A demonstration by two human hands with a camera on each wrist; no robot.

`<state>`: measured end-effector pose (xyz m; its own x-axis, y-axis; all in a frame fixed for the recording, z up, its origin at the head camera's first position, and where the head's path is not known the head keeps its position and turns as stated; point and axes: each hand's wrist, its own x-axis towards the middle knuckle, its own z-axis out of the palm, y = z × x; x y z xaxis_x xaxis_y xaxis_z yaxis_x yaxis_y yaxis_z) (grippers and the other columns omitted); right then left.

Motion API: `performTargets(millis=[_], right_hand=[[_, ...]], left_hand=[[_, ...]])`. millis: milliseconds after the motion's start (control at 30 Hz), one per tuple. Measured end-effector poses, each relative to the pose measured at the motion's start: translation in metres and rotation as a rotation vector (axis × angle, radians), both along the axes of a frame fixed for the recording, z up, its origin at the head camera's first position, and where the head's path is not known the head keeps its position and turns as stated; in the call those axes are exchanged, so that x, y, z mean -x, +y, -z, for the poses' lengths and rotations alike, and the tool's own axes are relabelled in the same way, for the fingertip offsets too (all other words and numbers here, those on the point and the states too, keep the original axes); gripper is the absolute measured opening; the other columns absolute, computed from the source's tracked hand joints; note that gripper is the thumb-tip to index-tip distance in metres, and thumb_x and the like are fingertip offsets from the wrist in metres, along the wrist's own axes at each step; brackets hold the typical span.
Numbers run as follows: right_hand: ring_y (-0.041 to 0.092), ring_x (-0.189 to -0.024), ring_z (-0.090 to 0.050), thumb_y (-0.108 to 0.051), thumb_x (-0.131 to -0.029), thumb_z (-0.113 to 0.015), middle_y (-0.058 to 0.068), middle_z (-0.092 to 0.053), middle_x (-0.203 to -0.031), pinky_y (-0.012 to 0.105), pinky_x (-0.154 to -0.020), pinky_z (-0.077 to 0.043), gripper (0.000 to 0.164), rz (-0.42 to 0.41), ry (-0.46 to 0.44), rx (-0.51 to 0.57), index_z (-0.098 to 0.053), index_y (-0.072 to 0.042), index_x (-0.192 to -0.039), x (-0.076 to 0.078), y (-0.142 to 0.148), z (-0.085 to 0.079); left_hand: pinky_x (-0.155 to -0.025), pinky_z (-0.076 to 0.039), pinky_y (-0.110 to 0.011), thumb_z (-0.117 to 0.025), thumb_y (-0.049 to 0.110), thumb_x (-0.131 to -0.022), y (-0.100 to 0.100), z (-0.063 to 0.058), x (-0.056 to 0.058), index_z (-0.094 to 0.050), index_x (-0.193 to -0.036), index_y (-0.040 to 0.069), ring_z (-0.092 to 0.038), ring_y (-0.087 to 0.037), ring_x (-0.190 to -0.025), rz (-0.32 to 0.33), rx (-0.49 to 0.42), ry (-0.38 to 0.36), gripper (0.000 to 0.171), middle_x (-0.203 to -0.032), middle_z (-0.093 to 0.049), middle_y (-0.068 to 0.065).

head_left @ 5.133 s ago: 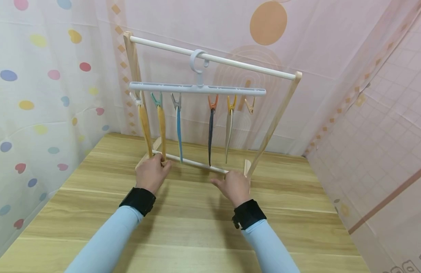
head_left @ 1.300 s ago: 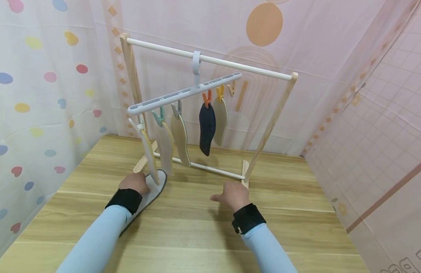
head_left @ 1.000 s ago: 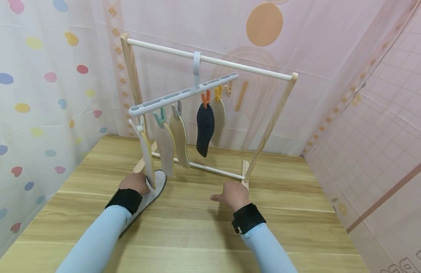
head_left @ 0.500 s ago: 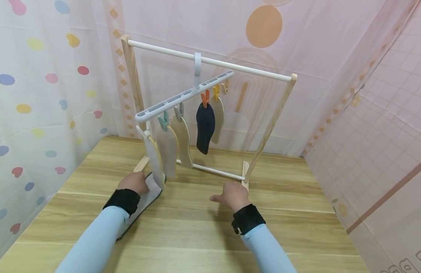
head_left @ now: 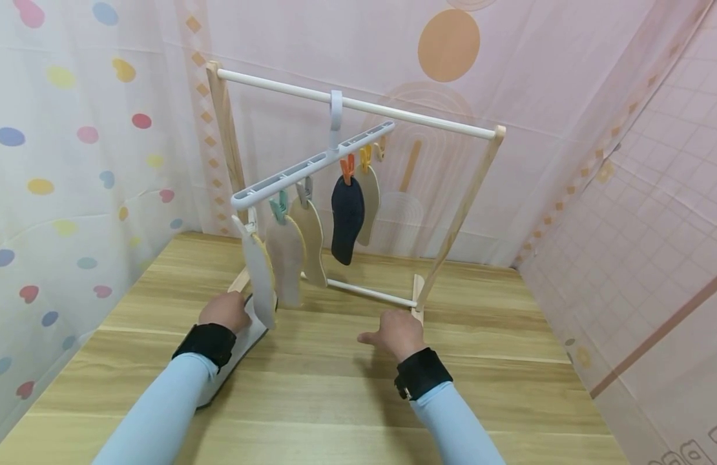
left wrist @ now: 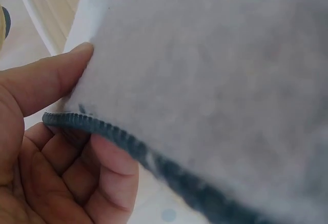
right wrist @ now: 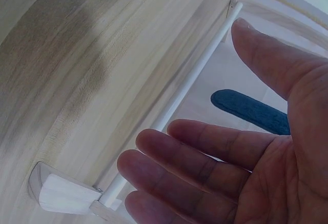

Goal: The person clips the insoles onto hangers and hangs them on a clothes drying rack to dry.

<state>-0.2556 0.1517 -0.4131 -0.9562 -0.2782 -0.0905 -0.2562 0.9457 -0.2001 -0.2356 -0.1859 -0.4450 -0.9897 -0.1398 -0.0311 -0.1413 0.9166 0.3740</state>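
My left hand (head_left: 223, 311) pinches a grey shoe insole with a dark stitched edge (head_left: 238, 352); in the left wrist view the thumb lies on the insole's face (left wrist: 195, 75) and curled fingers show behind the edge. My right hand (head_left: 398, 334) holds nothing, beside the rack's right foot (head_left: 417, 300); the right wrist view shows its palm with relaxed fingers. A pale blue clip hanger (head_left: 312, 166) hangs askew from the rack's top rail (head_left: 405, 115). Its clips hold several insoles, among them a dark navy one (head_left: 347, 219) and a near pale one (head_left: 258, 278).
The wooden rack's right post (head_left: 463, 210) slants up behind my right hand. Its lower white rail (head_left: 370, 294) runs just above the wood-grain table (head_left: 335, 387). Patterned curtains (head_left: 103, 213) hang behind and on both sides. A beige clip (head_left: 380, 150) on the hanger holds nothing.
The hanger has turned, its left end swinging towards me, so the insoles show their faces. My left hand has left the lower rail and come nearer with the grey insole. My right hand has drawn back slightly.
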Motion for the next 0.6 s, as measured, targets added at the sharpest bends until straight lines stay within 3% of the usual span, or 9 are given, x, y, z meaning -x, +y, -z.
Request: performTargets(millis=[600], right_hand=[[0.014, -0.051, -0.041, -0.059, -0.079, -0.076, -0.001, -0.043, -0.057, 0.029, -0.044, -0.035, 0.053, -0.034, -0.016, 0.012, -0.061, -0.010, -0.065, 0.002, 0.002, 0.001]], left_hand=[[-0.064, -0.046, -0.042, -0.065, 0.002, -0.083, -0.004, -0.016, -0.018, -0.064, -0.100, -0.014, -0.054, -0.028, -0.067, -0.059, -0.031, -0.020, 0.023, -0.080, -0.063, -0.018]])
